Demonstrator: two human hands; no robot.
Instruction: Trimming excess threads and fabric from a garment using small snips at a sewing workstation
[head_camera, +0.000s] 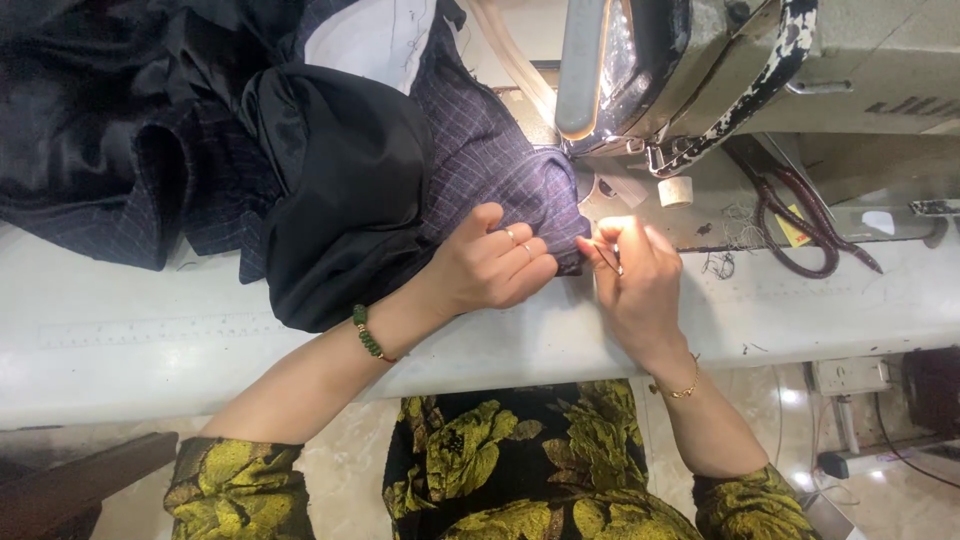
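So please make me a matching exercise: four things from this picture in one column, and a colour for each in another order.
Things:
1. bracelet on left wrist
2. bracelet on right wrist
3. scissors
4. checked fabric

Colours:
a. dark red
b. green
c. purple-blue
d. gold

Pairs: 1-b, 2-d, 3-a, 4-c

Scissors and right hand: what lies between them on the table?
In the head view, loose thread scraps lie on the pale table between the right hand and the dark red scissors.

Garment (480, 150) on table (150, 340), left of sewing machine (700, 60).
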